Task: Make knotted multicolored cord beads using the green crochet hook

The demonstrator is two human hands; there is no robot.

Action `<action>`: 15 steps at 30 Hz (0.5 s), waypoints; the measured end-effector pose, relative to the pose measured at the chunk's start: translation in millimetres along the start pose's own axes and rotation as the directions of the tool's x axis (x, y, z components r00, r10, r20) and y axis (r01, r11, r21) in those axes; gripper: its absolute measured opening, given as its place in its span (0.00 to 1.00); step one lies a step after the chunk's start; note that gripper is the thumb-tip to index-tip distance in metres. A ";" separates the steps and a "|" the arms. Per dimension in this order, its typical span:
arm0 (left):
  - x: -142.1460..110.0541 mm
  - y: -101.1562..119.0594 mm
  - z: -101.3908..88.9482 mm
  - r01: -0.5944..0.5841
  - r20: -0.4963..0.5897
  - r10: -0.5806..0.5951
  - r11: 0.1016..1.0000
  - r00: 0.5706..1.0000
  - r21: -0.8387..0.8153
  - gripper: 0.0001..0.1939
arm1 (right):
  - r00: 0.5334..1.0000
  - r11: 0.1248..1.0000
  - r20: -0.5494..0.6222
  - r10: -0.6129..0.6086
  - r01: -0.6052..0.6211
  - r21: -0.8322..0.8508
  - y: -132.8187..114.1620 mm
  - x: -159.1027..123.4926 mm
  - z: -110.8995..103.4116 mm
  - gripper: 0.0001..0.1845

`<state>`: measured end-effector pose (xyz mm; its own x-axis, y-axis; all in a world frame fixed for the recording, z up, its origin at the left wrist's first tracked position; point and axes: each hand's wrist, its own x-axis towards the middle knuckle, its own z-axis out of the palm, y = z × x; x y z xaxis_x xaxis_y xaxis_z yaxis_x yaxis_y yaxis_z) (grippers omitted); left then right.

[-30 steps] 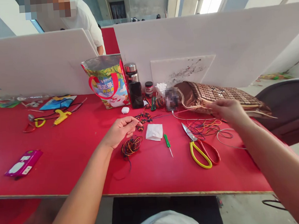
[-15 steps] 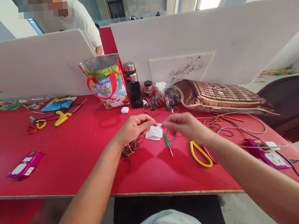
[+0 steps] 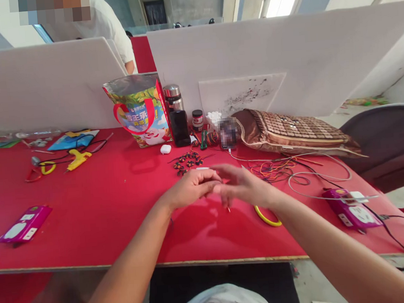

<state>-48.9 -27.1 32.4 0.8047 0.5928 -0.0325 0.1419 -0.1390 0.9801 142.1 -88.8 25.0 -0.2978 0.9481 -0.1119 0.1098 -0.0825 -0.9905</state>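
My left hand (image 3: pixel 194 185) is closed in a pinch above the middle of the red table (image 3: pixel 98 211); whatever its fingertips grip is too small or hidden to make out. Right against it is my right hand (image 3: pixel 245 185), its fingers bent and smeared by motion. Just beyond the left hand lies a knotted black-and-orange cord (image 3: pixel 189 163). A sliver of white paper (image 3: pixel 202 168) shows behind the fingers. Below the right hand, only the tip of the screwdriver (image 3: pixel 228 210) is visible. A yellow handle loop (image 3: pixel 267 217) lies near my right wrist, partly covered.
Loose coloured cords (image 3: pixel 273 168) and a white cable (image 3: pixel 292 191) spread to the right, near a purple power strip (image 3: pixel 353 209). A shopping bag (image 3: pixel 143 114), flask (image 3: pixel 173 97), phone (image 3: pixel 227 133) and brown bag (image 3: pixel 301 129) line the back. Left are a glue gun (image 3: pixel 78 159) and another power strip (image 3: pixel 26 224).
My hands have come together from apart, moving slightly nearer to me. The knotted cord beyond them is now in view, while the paper and screwdriver are mostly covered.
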 end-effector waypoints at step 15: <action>-15.5 -8.9 -24.6 -0.008 -0.249 -0.014 0.996 0.969 -0.085 0.16 | 0.752 0.895 -0.627 -0.202 -0.118 -0.430 4.8 -18.1 -73.3 0.31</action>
<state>-76.8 -15.5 29.0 0.6342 0.7732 0.0039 0.0859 -0.0755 0.9934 217.4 -83.8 28.2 0.3485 0.9226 0.1656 0.5413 -0.0539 -0.8391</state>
